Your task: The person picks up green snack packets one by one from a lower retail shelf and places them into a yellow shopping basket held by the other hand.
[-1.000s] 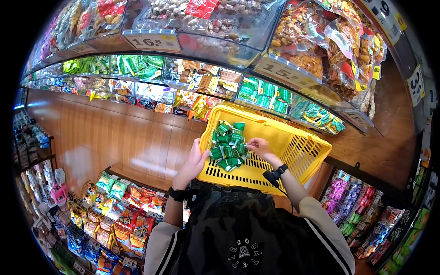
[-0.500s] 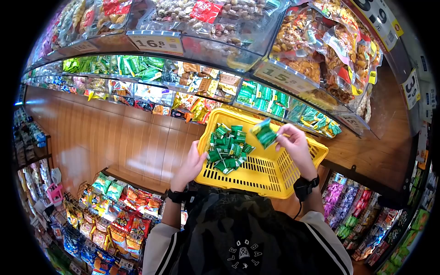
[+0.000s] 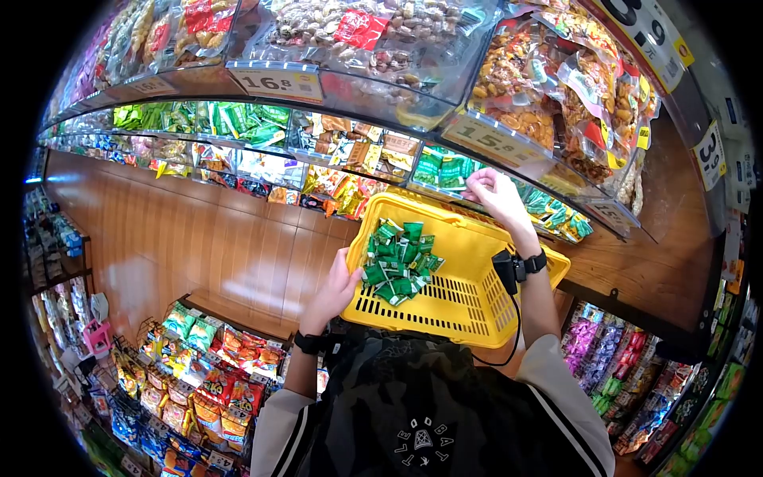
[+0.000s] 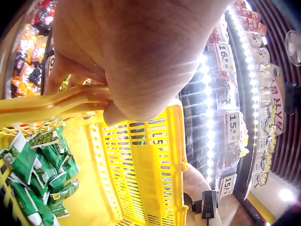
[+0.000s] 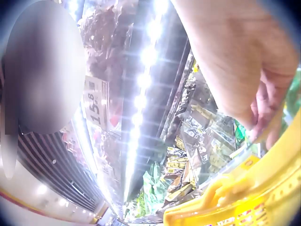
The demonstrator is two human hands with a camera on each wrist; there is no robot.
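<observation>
Clear pkgs above 16.8 tag, red/orange bags btm L, purple pkts btm R

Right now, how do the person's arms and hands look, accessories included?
The left hand and right hand are gloveless. Pale short sleeves are edged in black and white. Each wrist wears a black band; the right one adds a black box and thin black cable.

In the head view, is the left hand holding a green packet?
No, the left hand grips the yellow basket by its edge.
</observation>
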